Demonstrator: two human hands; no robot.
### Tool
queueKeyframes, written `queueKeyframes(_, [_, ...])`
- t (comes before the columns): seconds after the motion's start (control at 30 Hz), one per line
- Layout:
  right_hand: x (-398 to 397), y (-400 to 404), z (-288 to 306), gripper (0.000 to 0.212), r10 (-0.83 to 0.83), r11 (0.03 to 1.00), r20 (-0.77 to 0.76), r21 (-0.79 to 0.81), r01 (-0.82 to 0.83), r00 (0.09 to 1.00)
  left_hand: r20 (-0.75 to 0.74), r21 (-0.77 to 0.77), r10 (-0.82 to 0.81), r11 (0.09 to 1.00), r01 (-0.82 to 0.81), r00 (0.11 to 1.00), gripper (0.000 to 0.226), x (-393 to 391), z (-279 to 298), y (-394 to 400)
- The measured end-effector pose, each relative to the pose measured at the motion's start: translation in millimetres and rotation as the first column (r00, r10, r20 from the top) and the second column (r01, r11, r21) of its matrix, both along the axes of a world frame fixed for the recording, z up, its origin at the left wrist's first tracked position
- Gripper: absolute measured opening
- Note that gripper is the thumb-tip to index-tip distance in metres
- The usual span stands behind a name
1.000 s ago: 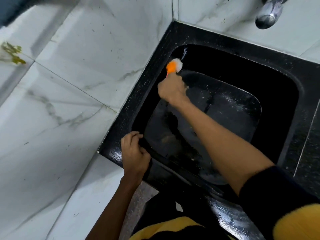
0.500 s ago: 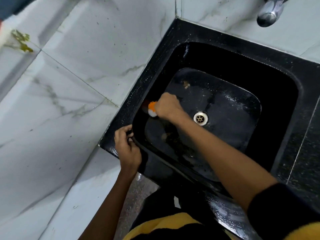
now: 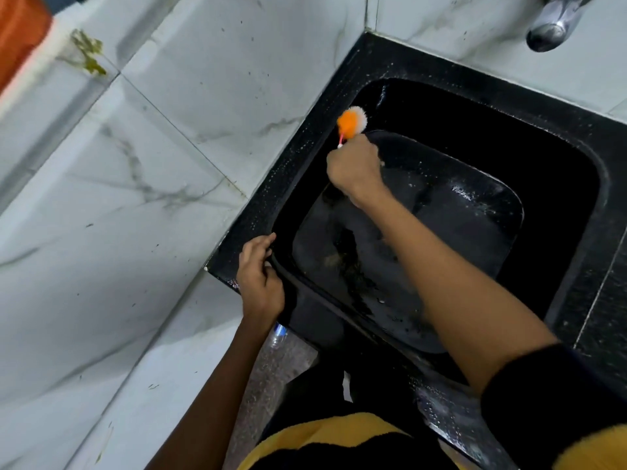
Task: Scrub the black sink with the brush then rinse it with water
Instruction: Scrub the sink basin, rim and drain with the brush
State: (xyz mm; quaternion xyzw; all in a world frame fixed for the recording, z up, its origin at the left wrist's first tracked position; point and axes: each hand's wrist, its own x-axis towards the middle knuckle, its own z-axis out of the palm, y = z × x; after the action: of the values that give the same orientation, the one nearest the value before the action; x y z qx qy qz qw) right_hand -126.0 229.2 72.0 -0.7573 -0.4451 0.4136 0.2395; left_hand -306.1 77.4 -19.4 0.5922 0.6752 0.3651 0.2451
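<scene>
The light is soft and even on the pale marble wall (image 3: 142, 184). The black sink (image 3: 559, 184) is dark, with small glare spots on its wet bottom. The edges are curved and a little blurred.

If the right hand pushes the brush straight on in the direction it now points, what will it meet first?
Probably the black sink's far left corner: the right hand aims the brush up and slightly left, and its head already seems to be at the inner wall there. Depth is unclear, so contact is uncertain.
</scene>
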Motion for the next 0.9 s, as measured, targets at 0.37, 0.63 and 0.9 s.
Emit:
queueKeyframes(0.37, [-22, -100, -20, 0.027, 0.464, 0.87, 0.017, -0.199, -0.451, 0.886, 0.109, -0.007, 0.112, 0.994, -0.112, 0.988, 0.063, 8, 4, 0])
queueKeyframes(0.63, [-27, -86, -31, 0.016, 0.484, 0.863, 0.014, -0.17, -0.475, 0.875, 0.073, -0.012, 0.081, 0.997, -0.08, 0.994, 0.067, 7, 6, -1])
queueKeyframes(0.9, [73, -167, -58, 0.033, -0.015, 0.719, -0.719, -0.491, -0.492, 0.695, -0.134, -0.11, -0.01, 0.994, -0.005, 0.991, 0.069, 7, 3, -3])
